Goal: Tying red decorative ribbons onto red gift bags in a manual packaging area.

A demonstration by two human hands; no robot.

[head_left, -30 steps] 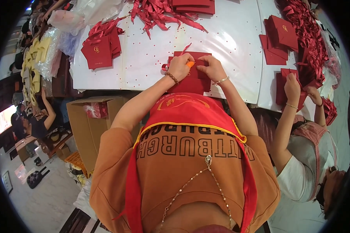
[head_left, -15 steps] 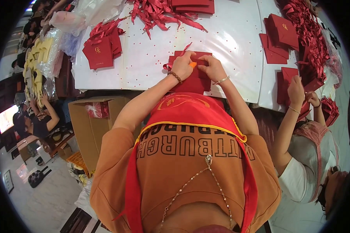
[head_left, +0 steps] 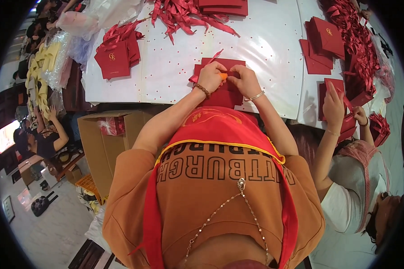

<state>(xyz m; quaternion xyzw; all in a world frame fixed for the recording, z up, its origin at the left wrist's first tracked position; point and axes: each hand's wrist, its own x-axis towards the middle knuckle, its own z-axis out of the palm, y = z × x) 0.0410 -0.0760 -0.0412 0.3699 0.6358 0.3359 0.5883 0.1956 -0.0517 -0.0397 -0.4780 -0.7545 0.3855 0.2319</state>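
My left hand [head_left: 211, 74] and my right hand [head_left: 243, 80] meet over a stack of dark red folded cards [head_left: 222, 95] at the near edge of the white table [head_left: 265, 49]. Both pinch a small orange tool [head_left: 223, 76] and a strip of red ribbon [head_left: 214, 57] that sticks up from the top card. A beaded bracelet sits on my left wrist, a thin bangle on my right.
More red cards [head_left: 114, 60] lie at the left, a ribbon heap [head_left: 184, 15] at the back, and card stacks [head_left: 322, 42] at the right. A co-worker's hand [head_left: 334, 101] handles red cards on my right. An open cardboard box [head_left: 104, 143] stands under the table's left side.
My hands stay on the card stack with only small finger movements. The co-worker's raised hand on the right has shifted slightly over their own cards.
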